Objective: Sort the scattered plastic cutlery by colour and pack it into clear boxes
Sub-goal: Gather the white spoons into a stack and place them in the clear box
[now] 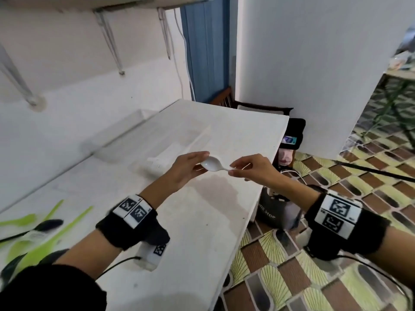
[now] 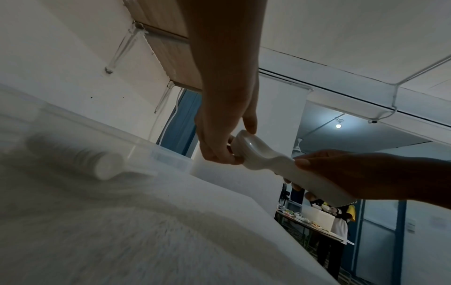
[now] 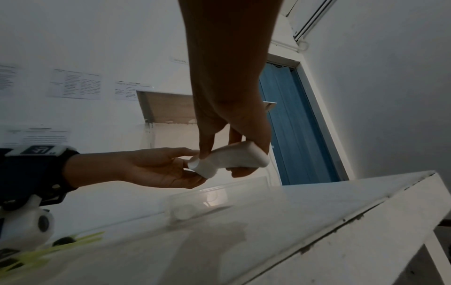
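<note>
We hold one white spoon (image 1: 211, 163) above the table (image 1: 224, 209), left hand (image 1: 187, 168) pinching its bowl, right hand (image 1: 249, 168) its handle. White pieces already lie in the clear box (image 1: 157, 151). Green and black cutlery (image 1: 40, 230) remains scattered, unsorted.

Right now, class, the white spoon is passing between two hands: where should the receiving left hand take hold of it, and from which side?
Take the white spoon at its bowl, coming from the left. The right hand pinches the handle end, so only the bowl points free toward the left hand, whose fingers already close on its edges. The spoon lies roughly level above the table.
</note>
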### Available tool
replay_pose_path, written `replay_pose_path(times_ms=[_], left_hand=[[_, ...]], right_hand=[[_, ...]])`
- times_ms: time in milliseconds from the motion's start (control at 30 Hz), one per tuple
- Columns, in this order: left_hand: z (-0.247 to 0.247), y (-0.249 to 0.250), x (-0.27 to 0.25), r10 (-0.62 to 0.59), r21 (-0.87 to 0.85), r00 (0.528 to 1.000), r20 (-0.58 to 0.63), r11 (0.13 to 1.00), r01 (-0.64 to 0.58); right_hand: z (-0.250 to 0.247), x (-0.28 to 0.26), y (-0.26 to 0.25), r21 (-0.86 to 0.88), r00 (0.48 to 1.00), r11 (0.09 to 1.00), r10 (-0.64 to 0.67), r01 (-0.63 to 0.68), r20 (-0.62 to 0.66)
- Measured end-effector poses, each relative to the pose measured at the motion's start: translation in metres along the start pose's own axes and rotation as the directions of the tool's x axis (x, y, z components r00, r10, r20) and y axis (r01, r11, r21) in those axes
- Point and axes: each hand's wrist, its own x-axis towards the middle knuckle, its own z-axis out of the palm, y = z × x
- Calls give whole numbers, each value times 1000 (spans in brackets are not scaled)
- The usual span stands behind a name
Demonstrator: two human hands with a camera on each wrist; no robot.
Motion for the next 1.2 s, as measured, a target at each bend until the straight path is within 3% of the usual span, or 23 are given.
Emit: replay_pose_path(times_ms=[233,400,533,867,1033,1200], left_hand=[[1,5,60,-33,-99,994,-107,995,22],[-17,15,84,-8,-128,979,-204,992,-18],[-34,26,104,16,-98,957,-289,994,-46],[-65,23,130,8,-135,820,-572,985,-104],[-79,16,121,14,-66,763,-646,995,-74],[-90,10,104,64,66,729,-681,997,-26]], right_hand=[[-16,74,13,-23,997,1000,-10,12,80],[-18,135,10,-40,971,990,-123,134,205],[-17,196,3,-108,916,956,-224,273,332],[16,303,-21,-5,662,832,-437,555,609],[46,324,-26,78,536,778,-498,624,682],[75,340,-33,171,371,666,-589,726,718]])
